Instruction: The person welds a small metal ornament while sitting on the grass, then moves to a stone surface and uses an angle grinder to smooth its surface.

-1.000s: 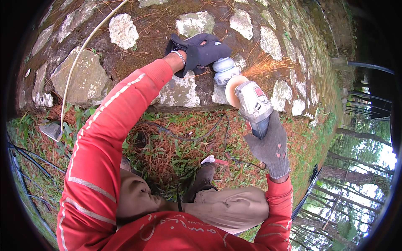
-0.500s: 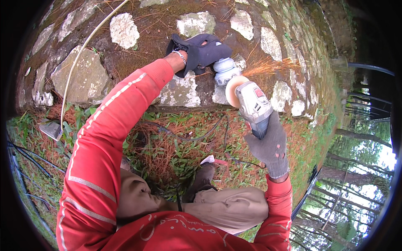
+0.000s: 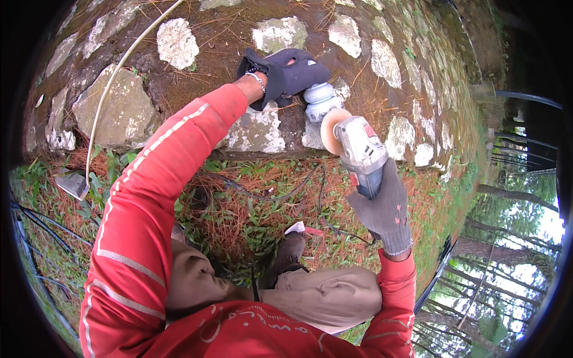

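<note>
My right hand (image 3: pixel 384 209), in a worn grey knit glove, is wrapped round the body of an angle grinder (image 3: pixel 362 145). The tool's pale round disc (image 3: pixel 332 130) is right beside a grey-blue, rounded metal fitting (image 3: pixel 323 101); whether they touch I cannot tell. My left hand (image 3: pixel 289 73), in a dark glove with a hole over a knuckle, is closed over the far end of that fitting and presses it on the stone ledge. The glove hides the fitting's gripped end and my left fingertips. No sparks show at the disc.
The mossy stone ledge (image 3: pixel 256 131) curves across the far side, strewn with pine needles. A pale hose or rod (image 3: pixel 113 82) runs down to a flat grey blade (image 3: pixel 73 184) at left. A dark cable (image 3: pixel 268 197) lies in the grass before my boot (image 3: pixel 291 250).
The orange sparks that flew rightward from the disc have stopped. The grinder and my right hand have shifted very slightly; my left hand keeps its place.
</note>
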Action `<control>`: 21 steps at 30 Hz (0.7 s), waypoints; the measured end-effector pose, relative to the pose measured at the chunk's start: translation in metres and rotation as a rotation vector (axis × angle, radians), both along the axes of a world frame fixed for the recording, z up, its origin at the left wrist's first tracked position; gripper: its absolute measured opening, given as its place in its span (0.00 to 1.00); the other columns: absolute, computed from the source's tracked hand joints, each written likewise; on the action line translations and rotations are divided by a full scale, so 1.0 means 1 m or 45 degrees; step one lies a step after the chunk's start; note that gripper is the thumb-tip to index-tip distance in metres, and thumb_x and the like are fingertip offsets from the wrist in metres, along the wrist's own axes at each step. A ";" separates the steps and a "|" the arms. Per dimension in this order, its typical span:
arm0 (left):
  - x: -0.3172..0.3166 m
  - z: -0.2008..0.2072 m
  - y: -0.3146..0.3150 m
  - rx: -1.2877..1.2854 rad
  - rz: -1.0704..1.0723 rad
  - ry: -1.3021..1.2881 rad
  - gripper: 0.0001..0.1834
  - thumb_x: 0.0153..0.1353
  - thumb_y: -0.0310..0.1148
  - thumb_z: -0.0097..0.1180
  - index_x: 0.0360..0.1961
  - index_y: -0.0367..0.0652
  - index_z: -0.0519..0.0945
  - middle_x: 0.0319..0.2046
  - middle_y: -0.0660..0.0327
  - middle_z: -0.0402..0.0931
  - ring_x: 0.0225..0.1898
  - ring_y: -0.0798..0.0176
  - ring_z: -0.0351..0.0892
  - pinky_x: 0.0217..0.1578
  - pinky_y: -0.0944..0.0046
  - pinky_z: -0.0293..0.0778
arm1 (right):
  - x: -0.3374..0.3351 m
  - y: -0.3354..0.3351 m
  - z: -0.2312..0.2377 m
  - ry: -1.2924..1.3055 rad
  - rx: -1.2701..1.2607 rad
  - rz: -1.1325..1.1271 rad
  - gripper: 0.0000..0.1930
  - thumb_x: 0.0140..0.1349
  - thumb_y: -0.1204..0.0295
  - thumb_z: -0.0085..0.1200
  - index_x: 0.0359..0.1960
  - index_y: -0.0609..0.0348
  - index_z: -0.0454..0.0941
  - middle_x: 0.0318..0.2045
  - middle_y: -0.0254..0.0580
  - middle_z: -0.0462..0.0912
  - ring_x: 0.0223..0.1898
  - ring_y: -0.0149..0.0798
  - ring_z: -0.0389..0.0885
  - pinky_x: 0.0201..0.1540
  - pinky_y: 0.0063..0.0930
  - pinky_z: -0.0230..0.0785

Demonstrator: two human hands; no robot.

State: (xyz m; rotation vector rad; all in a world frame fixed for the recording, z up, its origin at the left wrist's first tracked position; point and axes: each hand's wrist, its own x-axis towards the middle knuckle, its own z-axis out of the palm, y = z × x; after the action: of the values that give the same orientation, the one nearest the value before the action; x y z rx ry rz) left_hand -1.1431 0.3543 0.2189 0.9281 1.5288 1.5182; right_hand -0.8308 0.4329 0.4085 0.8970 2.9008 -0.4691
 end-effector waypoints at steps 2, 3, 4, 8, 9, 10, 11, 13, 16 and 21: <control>-0.010 -0.026 0.002 0.107 -0.093 0.184 0.34 0.81 0.38 0.60 0.83 0.47 0.64 0.47 0.62 0.84 0.28 0.73 0.80 0.26 0.67 0.79 | -0.004 -0.003 -0.003 0.022 0.018 0.027 0.36 0.52 0.70 0.73 0.65 0.61 0.74 0.50 0.65 0.89 0.52 0.70 0.89 0.52 0.54 0.83; 0.002 0.001 0.003 -0.006 -0.076 0.060 0.33 0.82 0.38 0.59 0.83 0.48 0.64 0.47 0.62 0.84 0.28 0.73 0.80 0.26 0.67 0.79 | -0.002 0.001 -0.005 0.032 0.048 0.034 0.35 0.51 0.71 0.74 0.63 0.61 0.75 0.49 0.64 0.89 0.51 0.69 0.90 0.52 0.50 0.83; 0.006 0.019 0.001 -0.120 -0.046 -0.054 0.33 0.82 0.38 0.58 0.83 0.49 0.64 0.47 0.62 0.84 0.28 0.73 0.80 0.26 0.66 0.79 | -0.001 0.001 -0.002 0.032 0.054 0.033 0.35 0.51 0.71 0.74 0.63 0.61 0.75 0.49 0.64 0.89 0.51 0.69 0.90 0.52 0.50 0.83; 0.005 0.003 0.004 -0.087 0.006 -0.178 0.32 0.83 0.38 0.56 0.83 0.48 0.65 0.47 0.63 0.84 0.29 0.72 0.81 0.26 0.66 0.79 | -0.003 -0.004 0.000 -0.021 0.148 0.046 0.37 0.50 0.72 0.74 0.65 0.60 0.75 0.49 0.64 0.89 0.52 0.70 0.89 0.52 0.51 0.82; 0.005 -0.007 0.011 -0.084 -0.018 -0.229 0.31 0.82 0.37 0.56 0.82 0.48 0.65 0.49 0.62 0.84 0.28 0.71 0.81 0.26 0.66 0.79 | -0.002 -0.004 0.000 -0.028 0.175 0.032 0.37 0.50 0.72 0.75 0.65 0.59 0.75 0.49 0.64 0.89 0.52 0.71 0.88 0.52 0.51 0.82; -0.001 -0.013 0.013 -0.092 -0.016 -0.244 0.31 0.82 0.36 0.56 0.82 0.48 0.66 0.50 0.62 0.84 0.27 0.71 0.81 0.26 0.66 0.79 | -0.002 -0.005 0.003 -0.023 0.172 0.037 0.37 0.50 0.72 0.75 0.65 0.59 0.75 0.49 0.64 0.89 0.52 0.71 0.88 0.52 0.51 0.82; -0.005 -0.020 0.016 -0.098 -0.019 -0.260 0.31 0.82 0.35 0.55 0.82 0.47 0.66 0.51 0.62 0.84 0.26 0.71 0.81 0.26 0.66 0.79 | 0.001 -0.006 0.010 -0.075 0.129 -0.022 0.38 0.49 0.72 0.75 0.65 0.59 0.75 0.49 0.63 0.89 0.51 0.69 0.89 0.53 0.50 0.82; -0.015 -0.031 0.025 -0.101 0.006 -0.424 0.29 0.82 0.39 0.56 0.80 0.47 0.69 0.49 0.62 0.85 0.25 0.70 0.80 0.25 0.66 0.79 | 0.009 -0.007 0.018 -0.125 0.092 -0.074 0.38 0.48 0.72 0.76 0.65 0.59 0.76 0.48 0.62 0.89 0.51 0.67 0.90 0.53 0.49 0.82; -0.018 -0.042 0.031 -0.104 0.027 -0.641 0.27 0.82 0.42 0.56 0.77 0.46 0.73 0.47 0.62 0.85 0.22 0.69 0.80 0.24 0.66 0.78 | 0.018 -0.007 0.019 0.020 0.026 -0.040 0.36 0.51 0.71 0.72 0.65 0.61 0.75 0.47 0.65 0.89 0.51 0.70 0.89 0.51 0.55 0.83; 0.008 0.027 0.015 0.007 0.069 -0.211 0.36 0.77 0.64 0.56 0.65 0.41 0.83 0.31 0.65 0.79 0.18 0.69 0.75 0.21 0.64 0.74 | 0.022 -0.004 0.023 -0.070 0.000 -0.185 0.36 0.51 0.71 0.72 0.64 0.63 0.77 0.48 0.65 0.90 0.51 0.69 0.90 0.52 0.52 0.83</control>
State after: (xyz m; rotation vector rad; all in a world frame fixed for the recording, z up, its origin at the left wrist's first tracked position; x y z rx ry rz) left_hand -1.1351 0.3690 0.2454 0.7489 1.4415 1.5968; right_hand -0.8093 0.4290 0.4318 1.1080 2.7984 -0.4460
